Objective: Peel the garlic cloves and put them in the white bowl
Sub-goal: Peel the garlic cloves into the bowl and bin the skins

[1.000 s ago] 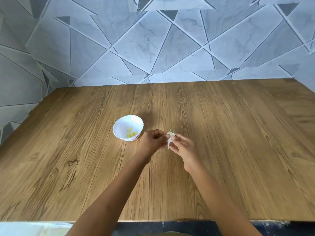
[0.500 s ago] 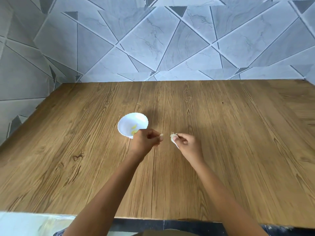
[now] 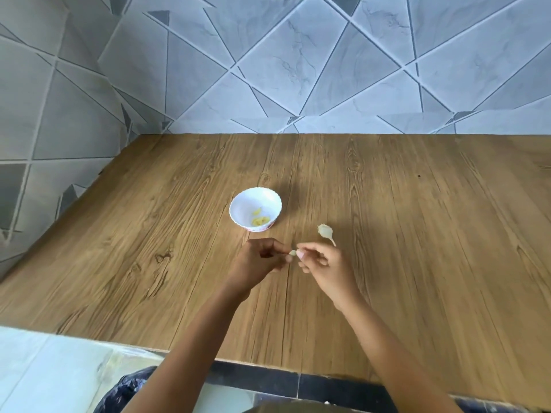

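My left hand (image 3: pixel 262 260) and right hand (image 3: pixel 320 265) each pinch one small pale garlic clove (image 3: pixel 292 252), likely to strip its skin, close by the white scalloped bowl (image 3: pixel 247 201) of peeled yellow cloves (image 3: pixel 261 221); stalked bulb remnant (image 3: pixel 325 232) lies alongside.

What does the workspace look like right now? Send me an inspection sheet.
Surface: wooden table, grain pattern.
Job's things: white bowl holds yellow peeled cloves; garlic clove held above the table, between both hands; garlic piece with a stem lies on the table, right of the bowl.
Clutter: nothing seen.
Hands: left hand and right hand both pinch the garlic clove.
Cables: nothing seen.
Surroundings: grey tiled wall behind and on the left.
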